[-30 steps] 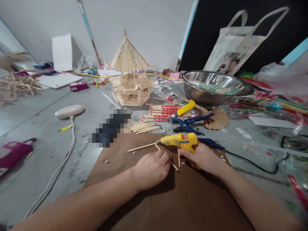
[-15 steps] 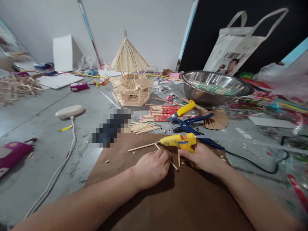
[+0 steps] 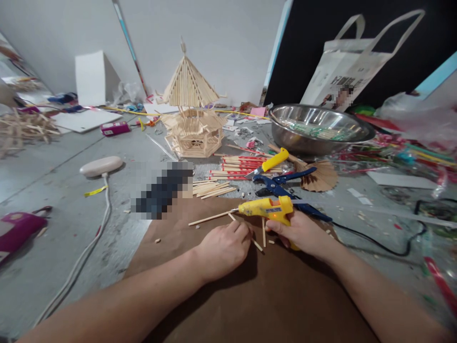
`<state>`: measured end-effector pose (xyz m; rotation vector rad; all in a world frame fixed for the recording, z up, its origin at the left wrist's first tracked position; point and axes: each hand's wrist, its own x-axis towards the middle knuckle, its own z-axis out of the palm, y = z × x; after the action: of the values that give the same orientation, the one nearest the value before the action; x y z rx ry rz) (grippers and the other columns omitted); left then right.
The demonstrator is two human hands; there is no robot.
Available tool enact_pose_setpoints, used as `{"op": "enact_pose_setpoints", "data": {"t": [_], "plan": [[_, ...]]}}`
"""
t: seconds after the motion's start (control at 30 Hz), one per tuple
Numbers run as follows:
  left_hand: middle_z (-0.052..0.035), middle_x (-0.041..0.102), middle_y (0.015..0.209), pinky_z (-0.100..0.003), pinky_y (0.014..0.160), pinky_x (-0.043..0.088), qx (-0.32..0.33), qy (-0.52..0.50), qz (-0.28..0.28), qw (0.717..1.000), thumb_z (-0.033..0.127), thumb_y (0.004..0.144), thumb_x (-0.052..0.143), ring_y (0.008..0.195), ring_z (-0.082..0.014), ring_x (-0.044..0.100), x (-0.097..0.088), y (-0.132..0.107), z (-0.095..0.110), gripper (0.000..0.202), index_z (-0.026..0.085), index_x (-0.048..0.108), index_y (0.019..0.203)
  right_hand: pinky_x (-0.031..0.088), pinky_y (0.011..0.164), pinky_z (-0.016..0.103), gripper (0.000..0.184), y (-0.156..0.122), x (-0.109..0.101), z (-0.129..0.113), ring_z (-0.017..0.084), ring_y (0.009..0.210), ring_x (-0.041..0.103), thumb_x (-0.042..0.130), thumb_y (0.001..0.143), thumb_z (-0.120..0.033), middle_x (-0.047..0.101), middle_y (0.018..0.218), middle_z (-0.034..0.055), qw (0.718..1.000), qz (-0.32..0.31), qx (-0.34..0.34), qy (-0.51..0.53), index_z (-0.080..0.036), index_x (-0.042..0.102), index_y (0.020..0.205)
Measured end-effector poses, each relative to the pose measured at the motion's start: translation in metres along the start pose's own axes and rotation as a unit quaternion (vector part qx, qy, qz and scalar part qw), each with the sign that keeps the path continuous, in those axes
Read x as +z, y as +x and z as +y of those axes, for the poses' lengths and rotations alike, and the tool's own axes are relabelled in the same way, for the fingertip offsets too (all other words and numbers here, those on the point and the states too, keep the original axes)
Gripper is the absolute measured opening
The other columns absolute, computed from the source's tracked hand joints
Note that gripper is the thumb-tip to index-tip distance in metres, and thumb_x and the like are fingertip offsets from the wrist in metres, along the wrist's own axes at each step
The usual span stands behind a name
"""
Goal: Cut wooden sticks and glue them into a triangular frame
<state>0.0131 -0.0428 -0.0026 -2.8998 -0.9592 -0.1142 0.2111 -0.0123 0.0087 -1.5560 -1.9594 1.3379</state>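
My right hand (image 3: 299, 229) is wrapped round the grip of a yellow hot glue gun (image 3: 262, 208), its small orange light lit and a long clear glue stick running out of its back. The metal nozzle meets the right end of a thin wooden stick (image 3: 209, 218). Close below the nozzle, my left hand (image 3: 226, 244) is closed on a second wooden stick (image 3: 257, 246), whose two ends show past the fingers. Another short stick (image 3: 264, 232) stands between my hands, partly behind the gun. All this is over a sheet of brown paper (image 3: 221, 309).
Beyond the paper lie loose sticks (image 3: 214, 189), red-wrapped sticks (image 3: 235, 164), a yellow-handled knife (image 3: 274, 159) and blue cutters (image 3: 276, 183). Behind them stand a stick-built pavilion (image 3: 193, 90) and a steel basin (image 3: 317, 143). A white cable (image 3: 100, 233) runs along the left.
The glue gun's nozzle has shifted very slightly along the stick. Both hands keep their holds; otherwise the view has only moved a little.
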Motion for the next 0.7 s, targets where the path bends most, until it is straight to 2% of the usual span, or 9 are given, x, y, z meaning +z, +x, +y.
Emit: {"op": "enact_pose_setpoints", "data": {"t": [0.3, 0.47, 0.7], "plan": [[-0.0082, 0.049, 0.088, -0.027, 0.06, 0.047, -0.008, 0.011, -0.016, 1.0, 0.016, 0.084, 0.022, 0.075, -0.0158, 0.046, 0.001, 0.002, 0.002, 0.029, 0.009, 0.047, 0.098, 0.029, 0.041, 0.02, 0.048, -0.031, -0.054, -0.009, 0.007, 0.039, 0.039, 0.037, 0.069, -0.059, 0.045, 0.045, -0.0021, 0.997, -0.062, 0.028, -0.034, -0.015, 0.052, 0.075], [-0.0092, 0.049, 0.089, -0.027, 0.061, 0.047, -0.014, 0.016, -0.019, 1.0, 0.016, 0.085, 0.022, 0.077, -0.0159, 0.046, 0.001, 0.003, 0.001, 0.03, 0.009, 0.047, 0.099, 0.027, 0.04, 0.021, 0.055, -0.043, -0.05, 0.003, 0.008, 0.038, 0.038, 0.032, 0.067, -0.064, 0.042, 0.04, -0.0017, 0.992, -0.097, 0.052, -0.056, -0.014, 0.054, 0.071], [-0.0092, 0.049, 0.088, -0.027, 0.064, 0.046, -0.008, 0.019, -0.018, 1.0, 0.017, 0.085, 0.021, 0.078, -0.0157, 0.045, 0.0, 0.004, 0.0, 0.031, 0.01, 0.046, 0.1, 0.028, 0.038, 0.02, 0.05, -0.047, -0.041, 0.032, 0.006, 0.039, 0.037, 0.035, 0.067, -0.062, 0.049, 0.062, 0.0026, 0.995, -0.077, 0.056, 0.028, -0.015, 0.049, 0.074]]}}
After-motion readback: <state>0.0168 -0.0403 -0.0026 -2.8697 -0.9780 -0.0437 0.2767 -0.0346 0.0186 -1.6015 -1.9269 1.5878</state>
